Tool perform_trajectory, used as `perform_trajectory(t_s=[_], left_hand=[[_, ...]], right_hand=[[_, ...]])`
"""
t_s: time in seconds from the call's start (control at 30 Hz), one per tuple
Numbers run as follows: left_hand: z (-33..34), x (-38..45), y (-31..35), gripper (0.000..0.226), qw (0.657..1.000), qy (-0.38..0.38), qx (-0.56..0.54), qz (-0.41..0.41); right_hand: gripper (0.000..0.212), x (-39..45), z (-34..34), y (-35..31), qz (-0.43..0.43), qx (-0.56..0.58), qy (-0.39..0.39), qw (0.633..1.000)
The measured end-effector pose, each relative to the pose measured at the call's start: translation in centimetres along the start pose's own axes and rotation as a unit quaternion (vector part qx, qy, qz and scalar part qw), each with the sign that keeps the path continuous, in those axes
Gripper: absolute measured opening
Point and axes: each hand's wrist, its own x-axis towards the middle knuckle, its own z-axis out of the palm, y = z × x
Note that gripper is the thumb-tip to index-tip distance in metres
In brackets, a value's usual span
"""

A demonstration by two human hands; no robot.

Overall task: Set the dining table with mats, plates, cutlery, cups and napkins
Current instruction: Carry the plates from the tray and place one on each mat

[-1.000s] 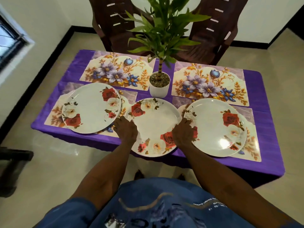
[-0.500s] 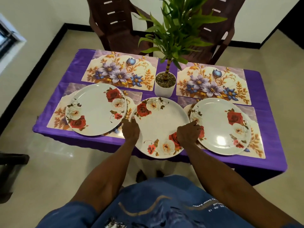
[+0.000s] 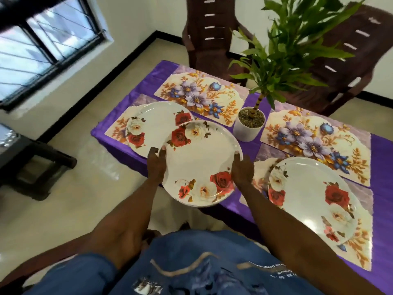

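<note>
While held, middle plate [image 3: 200, 158] hides left plate's [image 3: 153, 124] edge.

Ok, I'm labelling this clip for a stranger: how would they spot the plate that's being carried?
Start at the purple-clothed table with the potted plant in the middle. Three rose-patterned plates show; the carried plate is the middle one, nearest the pot. Unlike its neighbours lying on floral mats, it is gripped at its rim by the left hand and right hand, overlapping the left plate.

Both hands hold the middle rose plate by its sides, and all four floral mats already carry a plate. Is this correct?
Not quite. The left hand and right hand do hold the middle plate, but the head view shows both far mats bare; only the near ones carry plates.
</note>
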Motion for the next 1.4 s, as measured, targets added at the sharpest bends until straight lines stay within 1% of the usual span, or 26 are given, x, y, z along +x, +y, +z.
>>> perform_trajectory(t_s=[0.07,0.13,0.2,0.3,0.37,0.57,0.67,0.73,0.9,0.97,1.07,1.17,1.27,1.4], left_hand=[[-1.9,0.7,-0.5,0.043,0.996,0.062,-0.064,0.000],[-3.9,0.9,-0.6,0.037,0.986,0.113,-0.120,-0.017],[-5.7,1.0,-0.8,0.034,0.975,0.155,-0.152,-0.040],[-8.2,1.0,-1.7,0.027,0.964,0.209,-0.160,-0.046],[-9.5,1.0,-2.5,0.026,0.954,0.247,-0.161,-0.048],[-12.9,2.7,-3.8,0.025,0.938,0.297,-0.162,-0.075],[-14.6,4.7,-4.0,0.026,0.933,0.316,-0.157,-0.077],[-16.0,6.8,-4.5,0.027,0.927,0.331,-0.158,-0.076],[-20.1,15.0,-5.4,0.026,0.922,0.342,-0.163,-0.082],[-22.6,20.2,-5.5,0.026,0.925,0.334,-0.160,-0.089],[-25.9,25.8,-5.6,0.034,0.930,0.319,-0.153,-0.096],[-30.6,31.8,-5.5,0.038,0.940,0.292,-0.128,-0.124],[-35.2,37.0,-4.4,0.038,0.950,0.264,-0.094,-0.135],[-39.0,42.6,-3.5,0.042,0.957,0.240,-0.056,-0.153]], right_hand=[[0.048,0.4,1.7,-1.6,-0.042,0.056,-0.054,0.996],[0.046,0.7,3.8,-3.4,-0.032,0.093,-0.096,0.991],[0.047,0.6,5.5,-5.4,-0.029,0.101,-0.125,0.987],[0.043,-1.2,7.4,-8.7,-0.072,0.101,-0.127,0.984],[0.041,-2.1,8.6,-10.3,-0.104,0.089,-0.131,0.982],[0.041,-3.7,12.5,-12.9,-0.128,0.097,-0.165,0.973],[0.043,-4.3,15.1,-14.8,-0.138,0.098,-0.165,0.972],[0.041,-4.6,17.3,-16.3,-0.145,0.103,-0.173,0.969],[0.036,-4.6,25.0,-21.6,-0.164,0.099,-0.163,0.968],[0.035,-4.5,29.8,-24.8,-0.153,0.095,-0.150,0.972],[0.036,-4.5,35.1,-28.8,-0.151,0.084,-0.139,0.975],[0.037,-5.2,41.3,-32.6,-0.111,0.076,-0.131,0.982],[0.038,-6.1,46.6,-36.4,-0.082,0.073,-0.134,0.985],[0.040,-6.2,51.7,-39.8,-0.051,0.052,-0.132,0.989]])
